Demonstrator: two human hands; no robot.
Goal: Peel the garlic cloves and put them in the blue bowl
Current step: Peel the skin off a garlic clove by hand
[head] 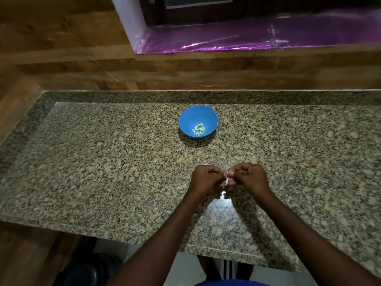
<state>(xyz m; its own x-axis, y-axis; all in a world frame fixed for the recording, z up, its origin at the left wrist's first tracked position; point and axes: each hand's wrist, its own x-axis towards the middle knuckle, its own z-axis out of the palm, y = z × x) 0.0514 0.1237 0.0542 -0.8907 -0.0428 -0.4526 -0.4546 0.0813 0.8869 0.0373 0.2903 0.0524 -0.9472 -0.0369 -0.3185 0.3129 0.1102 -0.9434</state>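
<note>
A blue bowl [198, 121] stands on the granite counter [103, 162], a little beyond my hands. Several pale peeled garlic cloves [199, 128] lie at its bottom. My left hand [206, 178] and my right hand [250, 177] meet just above the counter, fingers curled. Between their fingertips shows a small whitish garlic clove [227, 178], pinched from both sides and mostly hidden by the fingers.
A wooden wall [82, 65] runs behind the counter and along its left side. A ledge covered in shiny purple film [257, 38] sits at the back right. The counter's front edge steps inward at lower left, with dark shapes on the floor below.
</note>
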